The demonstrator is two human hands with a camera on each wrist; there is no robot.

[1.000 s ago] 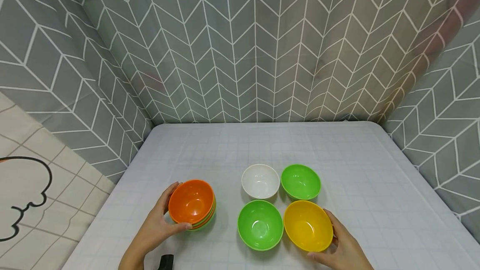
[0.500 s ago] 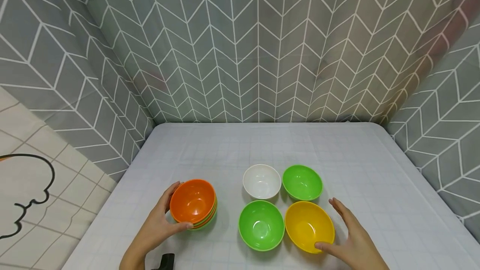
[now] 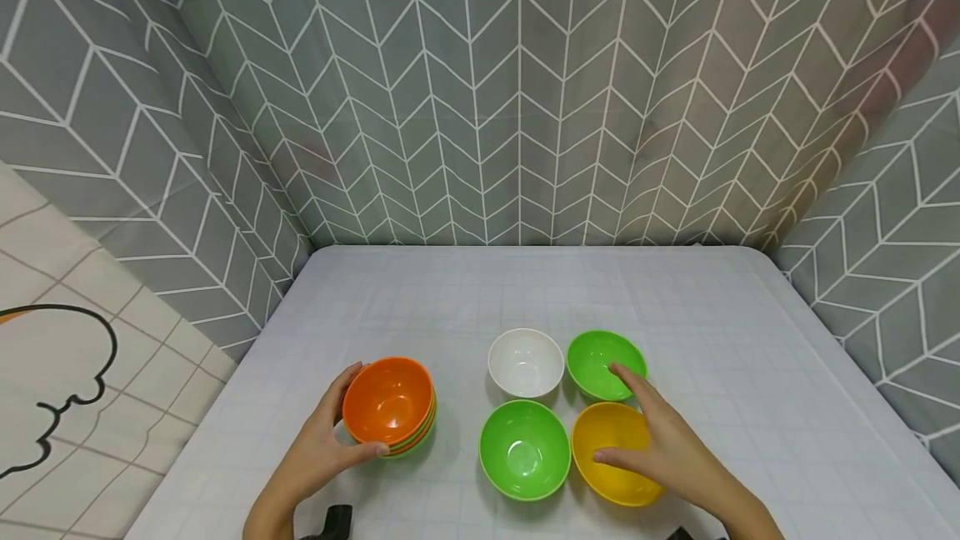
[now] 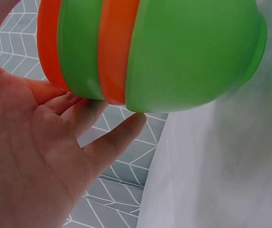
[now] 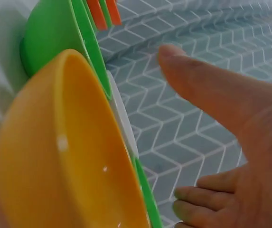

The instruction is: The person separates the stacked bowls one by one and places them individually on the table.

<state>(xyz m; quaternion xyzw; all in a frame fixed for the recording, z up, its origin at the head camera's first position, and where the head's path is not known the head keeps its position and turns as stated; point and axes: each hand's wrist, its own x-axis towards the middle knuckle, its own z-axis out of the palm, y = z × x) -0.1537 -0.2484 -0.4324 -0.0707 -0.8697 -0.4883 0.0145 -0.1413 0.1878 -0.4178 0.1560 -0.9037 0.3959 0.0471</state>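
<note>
My left hand (image 3: 318,450) holds a stack of bowls (image 3: 388,401) on the table's left, thumb at the near side and fingers round the far side. An orange bowl tops the stack; in the left wrist view orange and green bowls alternate, with a green bowl (image 4: 188,52) lowest. Over the yellow bowl (image 3: 604,430) hovers my right hand (image 3: 671,448), thumb and fingers spread, partly covering it in the head view. The right wrist view shows that hand (image 5: 254,147) apart from the yellow bowl's rim. Left of the yellow bowl stands a green bowl (image 3: 525,461).
Behind these two sit a white bowl (image 3: 525,367) and another green bowl (image 3: 591,357), close together. The table (image 3: 420,298) has a pale cloth. Grey patterned curtains (image 3: 480,90) stand behind and at both sides. A black piece (image 3: 339,521) shows by my left wrist.
My right hand has let go of the yellow bowl, drawn back to the right, then come in above it. My left hand stays on the stack.
</note>
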